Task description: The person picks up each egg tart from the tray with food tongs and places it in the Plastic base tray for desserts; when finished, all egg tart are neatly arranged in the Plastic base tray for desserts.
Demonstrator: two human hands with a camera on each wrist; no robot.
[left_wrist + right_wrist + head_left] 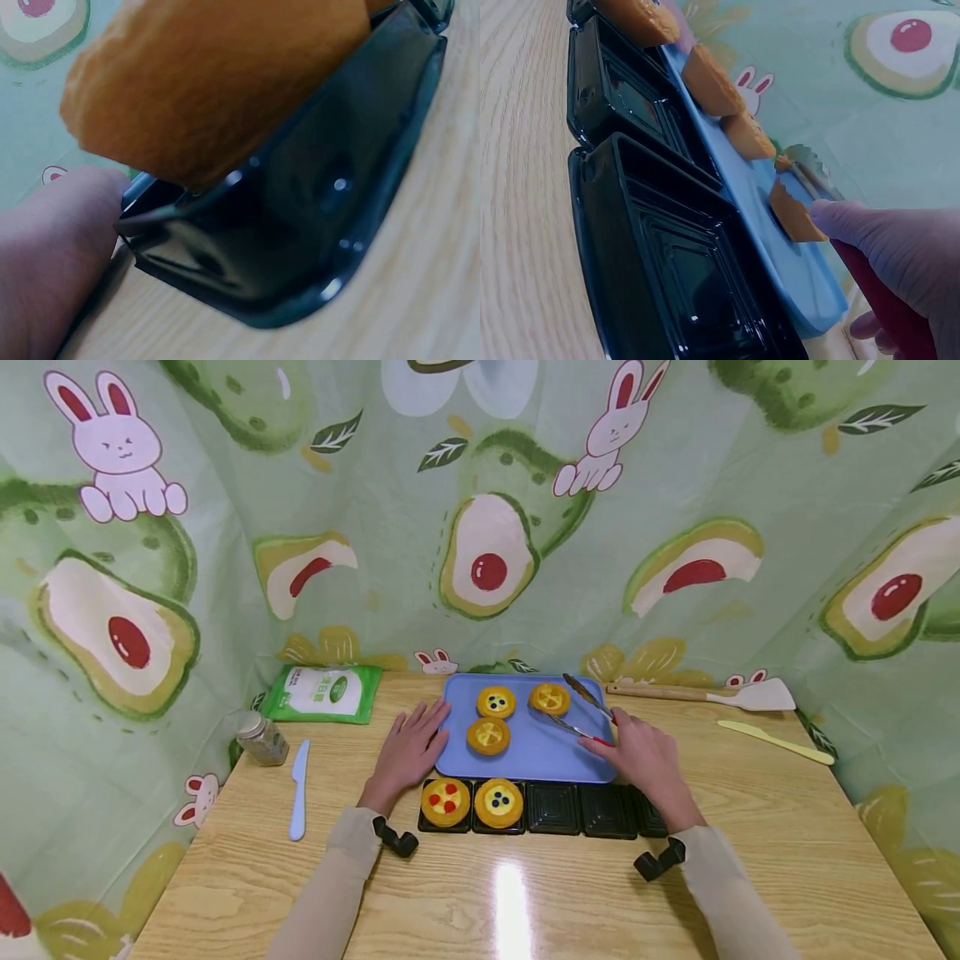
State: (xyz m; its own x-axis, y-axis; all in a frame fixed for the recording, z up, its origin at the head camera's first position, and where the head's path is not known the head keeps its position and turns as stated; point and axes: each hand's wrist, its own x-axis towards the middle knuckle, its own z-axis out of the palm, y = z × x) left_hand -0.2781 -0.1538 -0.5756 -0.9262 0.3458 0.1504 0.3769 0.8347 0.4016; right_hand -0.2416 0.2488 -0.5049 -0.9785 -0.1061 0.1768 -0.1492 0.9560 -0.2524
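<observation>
My right hand [647,758] grips red-handled metal tongs [570,727]. Their spread tips stand on either side of a tart with a pale cross-like topping [550,699] on the blue tray [555,760]. Two more tarts lie left of it, one dotted with blueberries [496,702], the other a cross-topped tart [488,737]. With fingers extended, my left hand [411,743] lies flat at the tray's left edge. In front runs a black compartment tray [553,808]; its two leftmost compartments hold a red-berry tart [446,802] and a blueberry tart [498,802].
At left are a green and white packet [322,693], a lidded glass jar [262,739] and a light-blue knife [299,792]. A white spatula [753,696] and a yellow knife [776,742] lie at right. A patterned curtain [390,602] surrounds the wooden table [420,893].
</observation>
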